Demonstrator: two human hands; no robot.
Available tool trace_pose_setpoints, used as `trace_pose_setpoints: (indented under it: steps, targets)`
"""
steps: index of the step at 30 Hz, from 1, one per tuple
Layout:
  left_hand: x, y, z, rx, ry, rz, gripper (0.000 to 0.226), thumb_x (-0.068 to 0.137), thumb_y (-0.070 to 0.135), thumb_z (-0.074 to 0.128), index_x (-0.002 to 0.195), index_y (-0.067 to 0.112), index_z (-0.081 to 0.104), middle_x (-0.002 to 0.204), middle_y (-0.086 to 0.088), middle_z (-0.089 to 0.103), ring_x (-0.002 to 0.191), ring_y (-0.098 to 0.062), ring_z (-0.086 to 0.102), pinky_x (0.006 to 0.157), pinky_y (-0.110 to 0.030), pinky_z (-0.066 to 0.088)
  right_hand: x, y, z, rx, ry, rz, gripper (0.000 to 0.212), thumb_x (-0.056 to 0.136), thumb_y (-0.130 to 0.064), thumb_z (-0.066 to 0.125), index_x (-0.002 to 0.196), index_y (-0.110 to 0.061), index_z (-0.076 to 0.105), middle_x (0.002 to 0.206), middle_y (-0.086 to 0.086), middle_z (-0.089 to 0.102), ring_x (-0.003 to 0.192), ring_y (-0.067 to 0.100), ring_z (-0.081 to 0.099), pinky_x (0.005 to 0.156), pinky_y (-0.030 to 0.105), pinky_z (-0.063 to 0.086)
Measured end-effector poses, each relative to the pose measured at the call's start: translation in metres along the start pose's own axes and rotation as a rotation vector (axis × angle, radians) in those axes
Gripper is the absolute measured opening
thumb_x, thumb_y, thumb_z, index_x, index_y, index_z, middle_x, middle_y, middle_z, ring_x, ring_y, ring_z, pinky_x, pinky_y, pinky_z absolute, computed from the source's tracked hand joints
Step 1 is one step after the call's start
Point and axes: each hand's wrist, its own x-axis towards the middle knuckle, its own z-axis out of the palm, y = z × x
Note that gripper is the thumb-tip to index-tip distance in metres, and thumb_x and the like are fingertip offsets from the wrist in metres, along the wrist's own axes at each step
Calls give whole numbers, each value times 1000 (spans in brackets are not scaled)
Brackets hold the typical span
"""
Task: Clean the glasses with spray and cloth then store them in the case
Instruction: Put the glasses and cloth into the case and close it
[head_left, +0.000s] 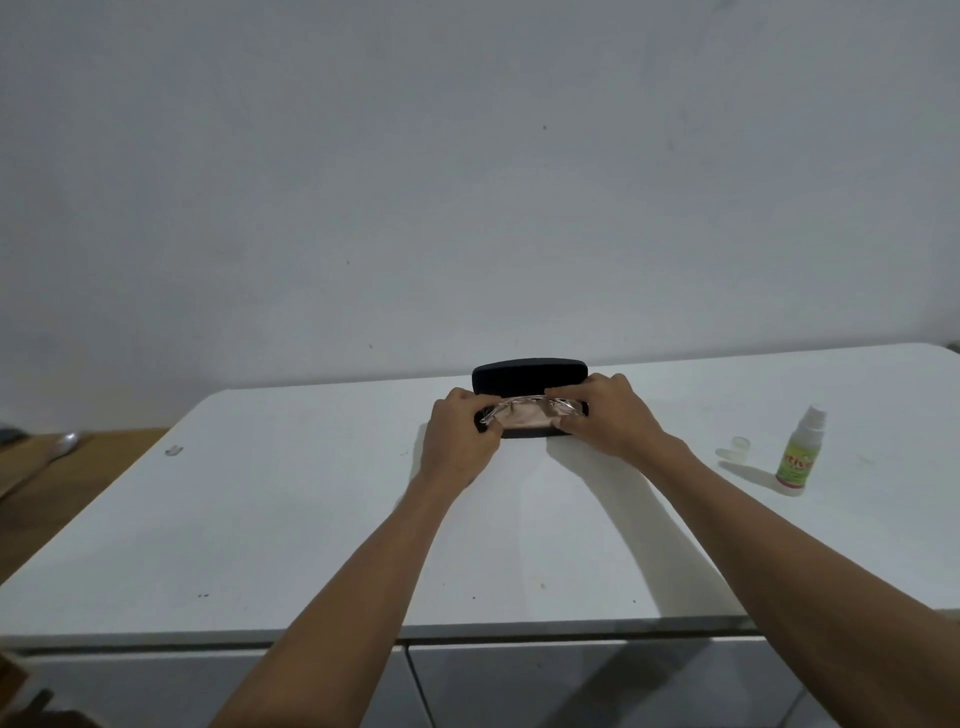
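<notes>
At the far middle of the desk (311, 519), the left hand (457, 436) and right hand (608, 415) each pinch an end of the clear-framed glasses (519, 408), apparently lowering them level into the open black case (530, 376) over its pinkish cloth (524, 421).

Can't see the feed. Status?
Both hands hold glasses over open case. Spray bottle uncapped, well right. Nothing in the way.
</notes>
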Motion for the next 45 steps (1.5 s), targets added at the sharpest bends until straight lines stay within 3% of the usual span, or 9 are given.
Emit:
trace_pose_setpoints:
  steps: [3, 9, 12, 16, 27, 33, 36, 40, 45]
  targets:
    - [0, 0, -1, 17, -3, -1, 35, 85, 17, 68, 118, 27, 73, 108, 0, 65, 100, -20, 59, 82, -30, 51, 1, -1, 0, -10, -8, 2, 34, 84, -33, 64, 116, -44, 71, 93, -8, 59, 103, 35, 50, 87, 44, 50]
    - [-6, 1, -4, 16, 52, 32, 30, 90, 24, 71, 120, 25, 70, 113, 0, 60, 105, -17, 54, 78, -23, 44, -9, -7, 3, -38, 104, 21, 47, 87, -34, 74, 134, -30, 65, 125, 3, 65, 118, 33, 48, 90, 41, 49]
    - [-11, 3, -6, 69, 57, 95, 19, 88, 25, 74, 107, 25, 75, 106, 5, 56, 102, -13, 49, 68, -17, 36, -19, -6, 5, -8, 185, 28, 32, 85, -33, 76, 116, -27, 71, 109, 1, 65, 111, 28, 50, 79, 37, 47]
    - [-12, 6, -6, 139, -28, 88, 18, 88, 25, 75, 105, 26, 77, 107, 6, 57, 106, -14, 47, 74, -23, 38, -29, -3, 6, -56, 169, 45, 12, 88, -24, 69, 99, -25, 75, 94, -3, 69, 103, 25, 51, 74, 37, 48]
    - [-10, 4, -6, 203, -12, 28, 9, 89, 30, 74, 88, 21, 75, 101, 1, 57, 104, -20, 48, 71, -33, 45, -26, -1, 5, -178, 162, 39, 18, 92, -28, 64, 100, -32, 80, 97, 1, 65, 107, 29, 47, 80, 38, 42]
    - [-12, 1, -6, 227, 4, 68, 10, 88, 31, 73, 91, 22, 75, 98, 3, 56, 101, -19, 49, 69, -32, 46, -29, -2, 4, -237, 180, 59, 23, 94, -28, 61, 100, -40, 80, 97, 3, 65, 103, 31, 47, 75, 37, 37]
    - [-15, 1, -9, 216, 18, 100, 8, 89, 28, 71, 94, 22, 73, 96, 6, 53, 101, -17, 48, 66, -28, 40, -32, 1, 5, -178, 232, 70, 25, 93, -21, 63, 109, -33, 78, 96, 2, 69, 104, 30, 50, 77, 39, 43]
    - [-13, 4, -12, 213, 11, 116, 18, 92, 28, 69, 109, 24, 70, 99, 5, 51, 103, -17, 46, 66, -28, 37, -33, 1, 6, -179, 244, 94, 16, 90, -19, 64, 100, -26, 74, 93, -2, 71, 102, 27, 51, 71, 35, 40]
    - [-11, 1, -10, 218, -33, 74, 14, 95, 26, 65, 102, 24, 76, 100, 2, 55, 104, -17, 47, 67, -29, 40, -32, 3, 9, -218, 176, 107, 23, 92, -25, 59, 107, -32, 75, 95, 2, 65, 104, 28, 49, 73, 35, 40]
